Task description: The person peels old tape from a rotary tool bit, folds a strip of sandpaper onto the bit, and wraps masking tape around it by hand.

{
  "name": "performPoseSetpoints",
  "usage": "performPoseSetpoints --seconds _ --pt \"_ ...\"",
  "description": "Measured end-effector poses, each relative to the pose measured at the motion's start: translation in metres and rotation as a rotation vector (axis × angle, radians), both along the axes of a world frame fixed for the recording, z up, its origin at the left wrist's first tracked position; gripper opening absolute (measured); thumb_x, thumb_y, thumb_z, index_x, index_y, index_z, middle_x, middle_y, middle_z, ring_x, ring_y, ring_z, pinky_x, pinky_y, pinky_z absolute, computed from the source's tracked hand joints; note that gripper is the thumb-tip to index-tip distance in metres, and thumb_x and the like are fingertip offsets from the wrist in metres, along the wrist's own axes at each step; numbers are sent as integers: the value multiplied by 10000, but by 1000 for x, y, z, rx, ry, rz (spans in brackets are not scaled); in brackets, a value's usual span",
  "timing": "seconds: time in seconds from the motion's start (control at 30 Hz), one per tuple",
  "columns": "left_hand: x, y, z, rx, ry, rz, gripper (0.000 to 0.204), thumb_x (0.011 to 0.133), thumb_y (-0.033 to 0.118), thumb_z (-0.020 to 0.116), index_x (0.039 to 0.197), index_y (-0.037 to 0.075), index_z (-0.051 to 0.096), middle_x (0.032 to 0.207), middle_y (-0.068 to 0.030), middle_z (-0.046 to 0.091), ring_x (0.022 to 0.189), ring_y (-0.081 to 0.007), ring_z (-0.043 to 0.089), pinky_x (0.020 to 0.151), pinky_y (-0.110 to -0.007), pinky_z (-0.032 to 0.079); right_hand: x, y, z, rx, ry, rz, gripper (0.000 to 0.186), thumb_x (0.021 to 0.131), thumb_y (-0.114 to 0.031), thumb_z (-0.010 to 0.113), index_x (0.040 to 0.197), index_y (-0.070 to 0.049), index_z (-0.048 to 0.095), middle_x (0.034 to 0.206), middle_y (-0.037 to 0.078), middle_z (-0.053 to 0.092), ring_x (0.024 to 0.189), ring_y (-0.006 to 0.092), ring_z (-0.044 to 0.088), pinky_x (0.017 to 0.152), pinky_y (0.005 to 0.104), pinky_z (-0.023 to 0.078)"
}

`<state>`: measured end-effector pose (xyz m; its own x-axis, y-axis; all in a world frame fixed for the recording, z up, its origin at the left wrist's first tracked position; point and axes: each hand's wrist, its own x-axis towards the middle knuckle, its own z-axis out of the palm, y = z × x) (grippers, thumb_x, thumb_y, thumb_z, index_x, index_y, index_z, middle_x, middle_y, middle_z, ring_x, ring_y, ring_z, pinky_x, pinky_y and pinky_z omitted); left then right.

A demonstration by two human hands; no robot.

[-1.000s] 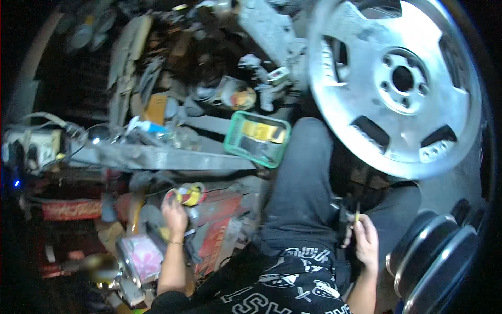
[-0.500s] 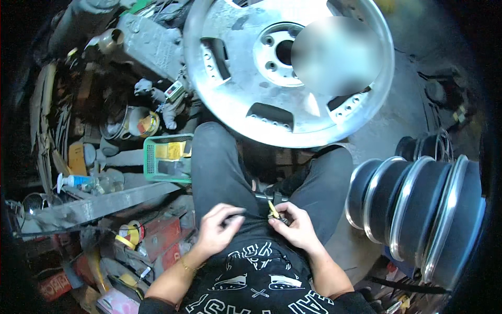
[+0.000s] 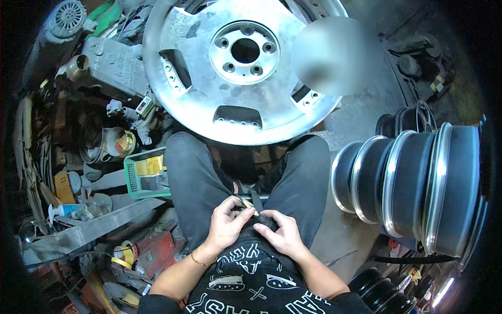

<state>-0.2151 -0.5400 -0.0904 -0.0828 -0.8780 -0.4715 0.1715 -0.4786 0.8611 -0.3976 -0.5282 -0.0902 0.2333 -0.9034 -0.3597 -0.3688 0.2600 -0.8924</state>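
Observation:
My left hand [image 3: 229,224] is above my lap, with thumb and fingers pinched on a small yellow stick-like piece [image 3: 248,204]. The exact kind of that piece cannot be made out. Right beside it is my right hand [image 3: 283,235], its fingers curled inward round something dark and small that is hard to tell from my clothing. The fingertips of both hands nearly meet. Beyond my knees a big silver wheel rim [image 3: 196,107] lies face up, showing a round centre hole and several bolt holes; a blurred patch hides part of its right side.
Several rims with dark barrels and shiny lips [image 3: 413,183] are lined up at my right. To the left, a green plastic basket [image 3: 135,180] holds a yellow packet. A grey metal beam [image 3: 104,227] runs below it, among red boxes [image 3: 157,248], tape rolls [image 3: 124,254] and clutter.
The yellow piece has gone from my right hand's fingers to my left hand's. My left hand has come in beside the right. The whole view has shifted, with the wheel rim now further left.

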Motion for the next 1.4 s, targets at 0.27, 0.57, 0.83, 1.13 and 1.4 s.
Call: performPoseSetpoints --seconds 0.27,0.57,0.83,1.13,1.4 --pt "15 -11 14 -340 -67 -205 120 916 107 658 940 -9 642 904 -68 635 862 -145 599 803 -278 474 -9 -9 0 166 -304 159 313 913 -253 683 1072 12 638 858 57 673 769 138 634 714 276 484" --pt "12 -21 22 -196 322 -127 201 948 173 650 996 -22 651 968 -56 627 895 -131 583 821 -287 465 3 -9 -3 655 -942 -3 310 934 -253 660 1074 15 590 857 66 623 739 147 603 676 268 476" --pt "-4 -30 4 -263 434 -147 200 885 186 732 821 9 664 859 -89 641 877 -226 592 828 -376 474 3 -8 4 706 -1192 53 300 953 -259 611 993 33 556 785 103 610 621 171 583 578 271 458" --pt "-15 -45 14 62 347 60 160 863 85 750 958 -18 673 840 -78 694 676 -92 619 614 -227 504 9 -17 3 621 -1111 -144 266 996 -253 562 1090 -5 547 867 74 607 698 160 612 640 268 503" --pt "-22 -41 8 -255 -152 120 168 947 144 667 906 -12 622 793 -60 652 721 -84 603 621 -280 502 21 -19 2 10 -142 -97 224 981 -204 612 1098 -14 606 807 5 613 651 77 586 581 223 470"
